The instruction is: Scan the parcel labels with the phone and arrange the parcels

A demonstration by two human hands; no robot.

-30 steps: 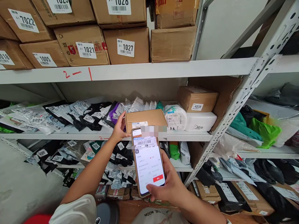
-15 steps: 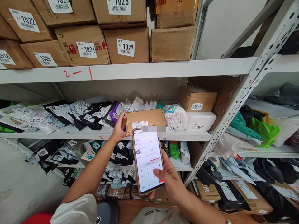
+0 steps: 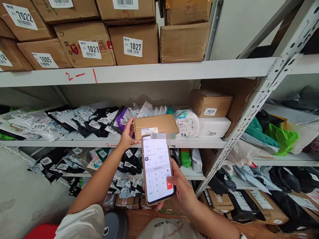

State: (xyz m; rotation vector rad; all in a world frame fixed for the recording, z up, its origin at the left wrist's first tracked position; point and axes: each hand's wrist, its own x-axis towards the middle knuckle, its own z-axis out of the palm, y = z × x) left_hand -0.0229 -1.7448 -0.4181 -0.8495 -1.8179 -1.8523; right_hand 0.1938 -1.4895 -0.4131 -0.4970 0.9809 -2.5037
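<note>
My left hand (image 3: 127,135) grips the left end of a flat brown cardboard box (image 3: 159,122) at the middle shelf. A white label (image 3: 149,130) is on the box's front side, its lower part covered by the phone. In my right hand (image 3: 180,184) is a smartphone (image 3: 157,169) with a light screen and a number keypad. My right thumb rests near the red key at the keypad's lower right. The phone's top edge overlaps the front of the box. Right of the box sit a round white wrapped package (image 3: 186,123) and a white box (image 3: 213,127).
Labelled cartons (image 3: 134,44) stand on the upper shelf (image 3: 149,71), marked in red. Bagged parcels (image 3: 96,121) fill the middle shelf's left, with more below. A perforated white post (image 3: 249,122) rises at the right. A small brown box (image 3: 211,103) lies on the white box.
My right thumb has moved slightly down and right, to the red key. A line of text has appeared on the screen. The view has shifted slightly; the box stays in my left hand.
</note>
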